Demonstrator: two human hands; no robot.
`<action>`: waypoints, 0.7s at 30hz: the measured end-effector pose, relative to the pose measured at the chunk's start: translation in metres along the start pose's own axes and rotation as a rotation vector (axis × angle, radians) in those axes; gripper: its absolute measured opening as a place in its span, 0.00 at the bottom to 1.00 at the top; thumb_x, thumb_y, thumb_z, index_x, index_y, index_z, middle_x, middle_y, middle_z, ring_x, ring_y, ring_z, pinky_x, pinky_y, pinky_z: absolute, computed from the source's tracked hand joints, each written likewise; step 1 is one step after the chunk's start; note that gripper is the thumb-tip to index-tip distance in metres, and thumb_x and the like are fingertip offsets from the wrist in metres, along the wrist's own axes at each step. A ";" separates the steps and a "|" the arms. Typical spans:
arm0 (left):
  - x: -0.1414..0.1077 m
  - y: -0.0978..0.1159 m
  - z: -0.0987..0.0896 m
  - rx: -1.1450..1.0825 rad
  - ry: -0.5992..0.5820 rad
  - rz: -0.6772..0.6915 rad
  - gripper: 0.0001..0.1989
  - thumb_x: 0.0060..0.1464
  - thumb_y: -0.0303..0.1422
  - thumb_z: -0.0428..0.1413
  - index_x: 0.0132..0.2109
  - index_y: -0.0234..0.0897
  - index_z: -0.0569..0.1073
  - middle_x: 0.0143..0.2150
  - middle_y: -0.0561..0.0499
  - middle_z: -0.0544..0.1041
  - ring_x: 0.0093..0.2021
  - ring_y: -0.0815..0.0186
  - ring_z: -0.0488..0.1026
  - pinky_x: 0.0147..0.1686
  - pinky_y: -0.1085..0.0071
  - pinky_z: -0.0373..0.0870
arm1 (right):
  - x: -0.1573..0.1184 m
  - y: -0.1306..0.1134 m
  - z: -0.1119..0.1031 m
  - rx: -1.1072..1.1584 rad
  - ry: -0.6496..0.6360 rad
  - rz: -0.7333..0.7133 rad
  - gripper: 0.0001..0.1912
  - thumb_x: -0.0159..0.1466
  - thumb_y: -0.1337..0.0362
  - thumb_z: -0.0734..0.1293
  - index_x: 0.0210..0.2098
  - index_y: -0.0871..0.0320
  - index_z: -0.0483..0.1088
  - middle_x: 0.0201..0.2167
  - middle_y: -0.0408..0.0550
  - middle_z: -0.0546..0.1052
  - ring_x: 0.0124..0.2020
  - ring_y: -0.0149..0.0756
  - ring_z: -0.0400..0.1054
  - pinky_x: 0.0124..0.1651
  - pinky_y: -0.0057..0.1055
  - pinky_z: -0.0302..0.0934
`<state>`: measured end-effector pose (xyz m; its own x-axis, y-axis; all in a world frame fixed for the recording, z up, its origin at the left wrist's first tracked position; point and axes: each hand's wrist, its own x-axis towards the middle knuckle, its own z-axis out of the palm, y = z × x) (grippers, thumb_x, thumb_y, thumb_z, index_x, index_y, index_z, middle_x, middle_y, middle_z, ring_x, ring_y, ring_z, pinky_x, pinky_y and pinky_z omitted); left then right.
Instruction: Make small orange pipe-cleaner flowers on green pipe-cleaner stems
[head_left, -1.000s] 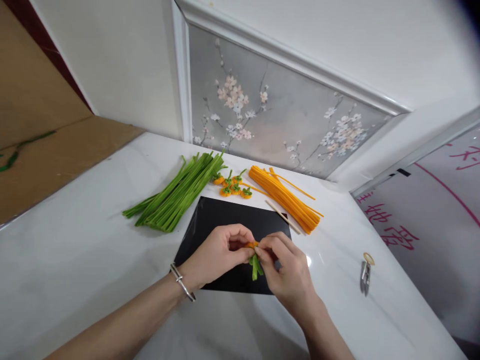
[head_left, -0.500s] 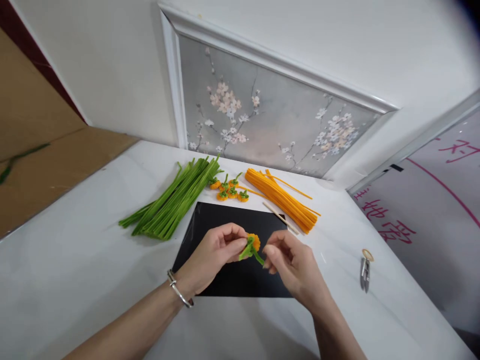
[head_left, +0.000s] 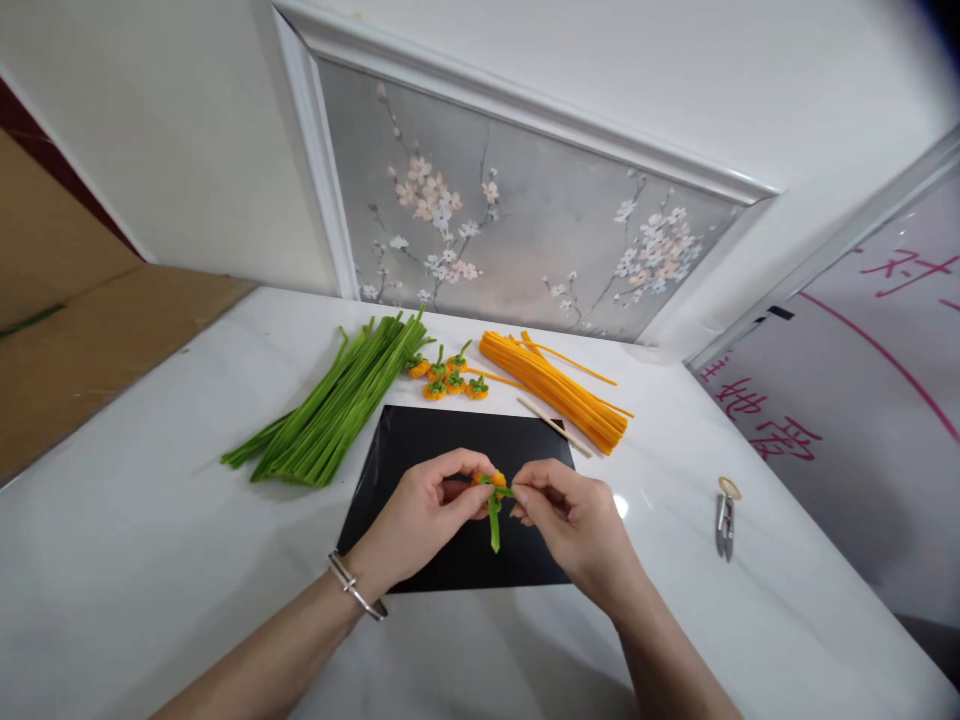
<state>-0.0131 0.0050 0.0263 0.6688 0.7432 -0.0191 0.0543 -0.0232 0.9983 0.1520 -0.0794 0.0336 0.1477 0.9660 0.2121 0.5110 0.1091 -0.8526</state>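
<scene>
Above a black mat (head_left: 465,565), my left hand (head_left: 431,510) pinches a small orange piece (head_left: 491,479) with green stems on it, its fingertips partly covering the piece. My right hand (head_left: 570,515) is closed on a short green stem (head_left: 503,491) at the right side of that piece. Another green end (head_left: 494,528) hangs down between the hands. Several finished-looking orange pieces with green tops (head_left: 454,380) sit behind the mat.
Green stems (head_left: 341,410) lie in a bundle at the left, orange stems (head_left: 555,385) at the back right. A thin wooden stick (head_left: 555,427) touches the mat's corner. Metal snips (head_left: 725,522) lie at the right. Behind stands a framed flower panel (head_left: 525,220).
The orange piece has turned, and a green end now points down. My right hand has come closer to my left and grips the stem beside it. The view has shifted slightly.
</scene>
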 end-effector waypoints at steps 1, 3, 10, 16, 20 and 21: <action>0.000 -0.002 0.000 0.027 0.024 0.022 0.06 0.56 0.33 0.56 0.40 0.36 0.73 0.37 0.52 0.74 0.36 0.67 0.73 0.39 0.70 0.74 | 0.000 0.001 0.001 -0.088 0.010 -0.071 0.06 0.66 0.66 0.61 0.37 0.56 0.71 0.31 0.45 0.77 0.31 0.32 0.73 0.35 0.26 0.67; 0.000 -0.005 0.001 0.090 0.064 0.065 0.05 0.56 0.33 0.56 0.39 0.36 0.72 0.36 0.52 0.74 0.36 0.67 0.73 0.38 0.71 0.74 | 0.001 0.001 0.003 -0.313 0.043 -0.244 0.08 0.66 0.68 0.61 0.37 0.56 0.73 0.35 0.47 0.78 0.34 0.35 0.71 0.38 0.29 0.65; 0.000 -0.010 0.006 0.246 0.121 0.172 0.05 0.57 0.29 0.53 0.37 0.36 0.74 0.37 0.50 0.76 0.37 0.66 0.75 0.37 0.72 0.73 | 0.002 0.003 0.012 -0.813 0.165 -0.464 0.10 0.65 0.72 0.61 0.32 0.59 0.73 0.29 0.50 0.75 0.28 0.36 0.65 0.31 0.31 0.58; -0.001 -0.008 0.005 0.262 0.139 0.162 0.05 0.56 0.29 0.53 0.36 0.35 0.74 0.36 0.50 0.76 0.35 0.66 0.74 0.36 0.71 0.72 | 0.000 0.003 0.014 -0.422 0.041 -0.234 0.11 0.65 0.70 0.58 0.29 0.59 0.69 0.24 0.47 0.72 0.25 0.32 0.66 0.28 0.27 0.59; -0.001 -0.005 0.004 0.224 0.138 0.125 0.05 0.55 0.30 0.54 0.36 0.34 0.74 0.34 0.50 0.76 0.34 0.66 0.74 0.36 0.71 0.72 | 0.002 0.000 0.013 -0.033 -0.011 0.104 0.09 0.63 0.62 0.62 0.28 0.58 0.67 0.18 0.41 0.68 0.18 0.28 0.62 0.21 0.24 0.55; -0.001 -0.004 0.004 0.213 0.126 0.115 0.05 0.55 0.30 0.54 0.35 0.34 0.74 0.34 0.50 0.76 0.34 0.66 0.74 0.36 0.71 0.72 | 0.002 -0.001 0.012 0.060 -0.036 0.179 0.10 0.63 0.60 0.63 0.28 0.58 0.66 0.17 0.39 0.67 0.16 0.27 0.60 0.20 0.24 0.55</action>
<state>-0.0109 0.0015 0.0219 0.5826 0.8047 0.1143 0.1473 -0.2429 0.9588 0.1415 -0.0745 0.0288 0.2008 0.9789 0.0379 0.4279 -0.0529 -0.9023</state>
